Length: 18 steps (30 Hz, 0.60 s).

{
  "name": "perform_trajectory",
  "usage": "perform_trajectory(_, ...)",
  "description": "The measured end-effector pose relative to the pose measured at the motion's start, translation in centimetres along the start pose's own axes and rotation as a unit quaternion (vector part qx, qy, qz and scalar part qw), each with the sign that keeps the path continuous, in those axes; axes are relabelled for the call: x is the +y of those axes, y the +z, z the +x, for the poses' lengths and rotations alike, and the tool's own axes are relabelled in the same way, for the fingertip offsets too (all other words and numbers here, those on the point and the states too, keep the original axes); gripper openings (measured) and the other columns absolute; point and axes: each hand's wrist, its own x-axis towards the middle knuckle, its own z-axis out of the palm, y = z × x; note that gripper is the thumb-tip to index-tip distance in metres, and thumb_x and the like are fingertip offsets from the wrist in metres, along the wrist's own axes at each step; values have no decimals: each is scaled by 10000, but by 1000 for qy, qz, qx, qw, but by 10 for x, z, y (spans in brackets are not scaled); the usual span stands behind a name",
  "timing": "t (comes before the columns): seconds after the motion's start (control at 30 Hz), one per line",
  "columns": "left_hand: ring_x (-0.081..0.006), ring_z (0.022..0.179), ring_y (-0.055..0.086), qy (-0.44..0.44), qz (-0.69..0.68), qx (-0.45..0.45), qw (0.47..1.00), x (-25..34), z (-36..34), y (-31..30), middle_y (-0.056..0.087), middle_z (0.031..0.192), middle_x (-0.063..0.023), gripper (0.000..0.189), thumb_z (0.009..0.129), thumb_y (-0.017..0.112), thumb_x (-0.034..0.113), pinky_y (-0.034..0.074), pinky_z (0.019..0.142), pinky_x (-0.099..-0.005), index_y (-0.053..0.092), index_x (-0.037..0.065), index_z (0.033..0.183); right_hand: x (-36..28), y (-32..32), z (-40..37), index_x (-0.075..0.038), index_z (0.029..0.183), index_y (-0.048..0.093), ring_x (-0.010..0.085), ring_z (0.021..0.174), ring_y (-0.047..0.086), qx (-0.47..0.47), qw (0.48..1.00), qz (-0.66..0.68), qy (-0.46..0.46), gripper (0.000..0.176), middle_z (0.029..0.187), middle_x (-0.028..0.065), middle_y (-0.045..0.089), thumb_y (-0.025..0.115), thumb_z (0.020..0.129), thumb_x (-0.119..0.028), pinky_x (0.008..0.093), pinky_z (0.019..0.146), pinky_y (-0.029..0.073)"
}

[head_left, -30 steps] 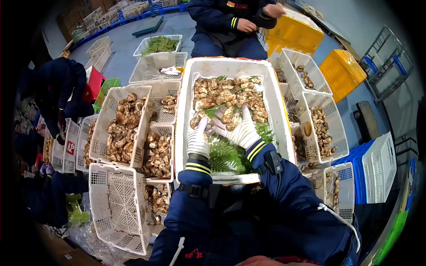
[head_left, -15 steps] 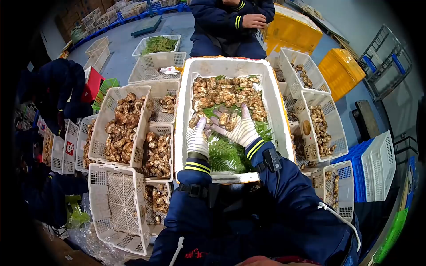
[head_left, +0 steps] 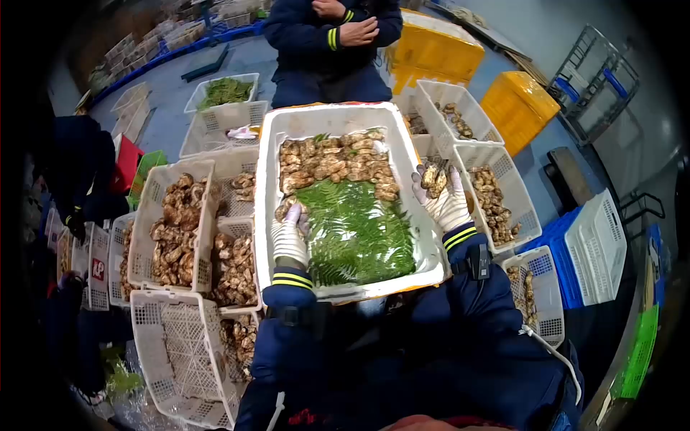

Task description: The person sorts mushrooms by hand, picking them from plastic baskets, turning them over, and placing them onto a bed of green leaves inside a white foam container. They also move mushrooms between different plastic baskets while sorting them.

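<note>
A white foam box (head_left: 269, 172) in front of me has rows of brown-and-white matsutake mushrooms (head_left: 334, 158) along its far part. Green fern leaves (head_left: 352, 233) cover the near part. Inside the box's left wall, my left hand (head_left: 290, 237), in a striped glove, holds a mushroom (head_left: 282, 210) at its fingertips. My right hand (head_left: 449, 205), gloved the same way, is over the box's right rim. It cradles a small cluster of mushrooms (head_left: 434, 179) in its fingers, palm turned up.
White crates of mushrooms flank the box, on the left (head_left: 176, 237) and right (head_left: 496, 201). An empty crate (head_left: 180, 352) tilts at lower left. Across the box stands a person (head_left: 330, 50) with arms folded; another person (head_left: 79, 165) bends at far left. Yellow boxes (head_left: 517, 108) stand at back right.
My right hand has moved right, from over the ferns to the box's right rim, carrying mushrooms. My left hand stays near the left wall. The view has shifted, uncovering the ferns.
</note>
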Motion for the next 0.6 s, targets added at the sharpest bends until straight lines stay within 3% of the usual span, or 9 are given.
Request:
perform_trajectory(0.07, -90, 584, 538, -17, -10, 1, 1000, 5, -6, 6, 620, 753, -9, 190, 894, 709, 137, 403, 477, -220, 609, 76, 1044, -42, -29, -11, -24, 1232, 559, 396, 1113, 574, 38, 998, 31, -50, 513, 1215, 197, 602, 643, 927, -428, 568, 916, 531)
perform_trajectory(0.1, -88, 571, 533, -22, -8, 14, 1000, 4, -4, 6, 624, 757, -12, 186, 894, 704, 117, 393, 458, -215, 602, 78, 1044, -56, -28, -24, -26, 1230, 547, 377, 1078, 582, 41, 994, -16, -100, 505, 1180, 182, 609, 663, 919, -406, 571, 896, 541)
perform_trajectory(0.17, -92, 595, 563, 22, -3, 0, 1000, -5, 4, 2, 628, 771, -14, 188, 889, 711, 106, 426, 466, -217, 608, 76, 1043, -100, -51, -34, -22, 1310, 493, 365, 1131, 559, 104, 982, -4, -158, 591, 1280, 196, 554, 637, 926, -448, 542, 943, 527)
perform_trajectory(0.23, -98, 618, 579, -34, -9, 19, 999, -2, 1, 5, 631, 780, -17, 188, 888, 715, 111, 446, 478, -216, 614, 74, 1043, -132, -56, -49, -15, 1406, 415, 356, 1218, 518, 127, 955, -26, -265, 706, 1404, 212, 475, 601, 932, -505, 509, 1007, 501)
perform_trajectory(0.3, -99, 624, 578, -54, 8, 23, 998, -1, -3, 6, 630, 786, -19, 170, 888, 727, 145, 465, 494, -213, 630, 78, 1010, -197, -112, -40, 11, 1379, 422, 356, 1295, 441, 195, 923, 111, -312, 718, 1467, 214, 405, 616, 919, -505, 533, 1106, 400)
perform_trajectory(0.33, -106, 652, 601, -54, -10, -16, 998, -4, 0, -1, 651, 814, -14, 151, 885, 727, 137, 480, 532, -223, 650, 85, 1004, -212, -145, -33, 27, 1378, 408, 353, 1320, 425, 243, 916, 103, -303, 703, 1464, 219, 416, 583, 944, -497, 513, 1138, 362)
perform_trajectory(0.47, -135, 704, 646, -94, -77, -85, 989, -14, 3, 3, 690, 876, -41, 157, 905, 698, 122, 509, 565, -237, 654, 68, 1045, -103, -81, -18, 52, 1311, 466, 282, 1043, 648, 117, 967, -171, -145, 539, 1194, 225, 623, 573, 985, -364, 412, 890, 576)
perform_trajectory(0.53, -140, 718, 649, -112, -105, -114, 981, -8, -11, 13, 694, 927, -54, 167, 925, 667, 110, 525, 576, -239, 649, 76, 1088, -14, -5, -23, 51, 1330, 459, 233, 983, 672, 68, 939, -336, -37, 527, 1138, 191, 646, 590, 985, -326, 363, 825, 599)
perform_trajectory(0.6, -125, 739, 645, -129, -96, -155, 975, -13, -8, 10, 684, 945, -54, 197, 943, 660, 148, 539, 595, -244, 639, 105, 1134, 52, 14, -10, 48, 1383, 425, 199, 940, 676, -9, 867, -494, 56, 576, 1095, 145, 656, 601, 983, -327, 321, 818, 592)
